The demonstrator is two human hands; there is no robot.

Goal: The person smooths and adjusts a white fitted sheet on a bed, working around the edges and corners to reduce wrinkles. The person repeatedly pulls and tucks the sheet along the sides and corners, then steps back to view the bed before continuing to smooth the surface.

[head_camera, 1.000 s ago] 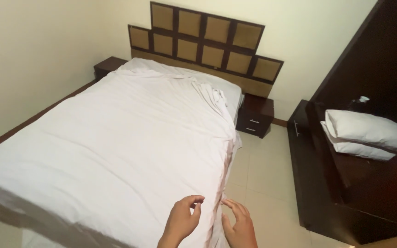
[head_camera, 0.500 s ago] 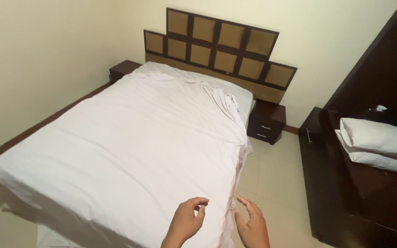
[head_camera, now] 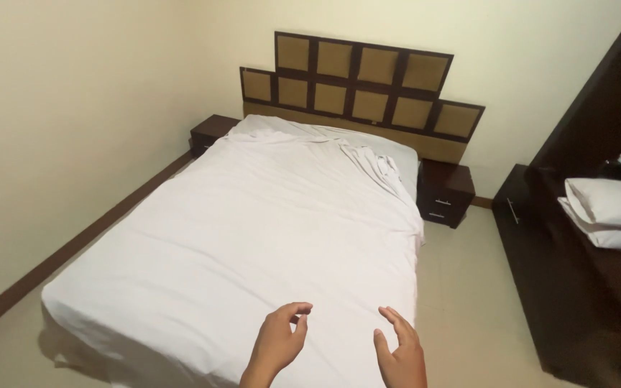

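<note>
The white sheet (head_camera: 267, 230) is spread over the bed (head_camera: 73, 327), its long side pointed at the headboard (head_camera: 368, 79). Above its near end, the left hand (head_camera: 279, 343) is seen half curled and empty, maybe not touching. The right hand (head_camera: 401, 352) is held open. Pillows (head_camera: 612, 212) are stacked on a dark cabinet (head_camera: 576, 309).

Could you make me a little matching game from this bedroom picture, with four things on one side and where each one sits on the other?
Things:
1. white sheet
2. pillows
3. headboard
4. right nightstand

Places:
A. against the far wall
B. stacked on the dark cabinet
C. spread over the bed
D. on the floor beside the bed's head

Pairs: 1-C, 2-B, 3-A, 4-D
</note>
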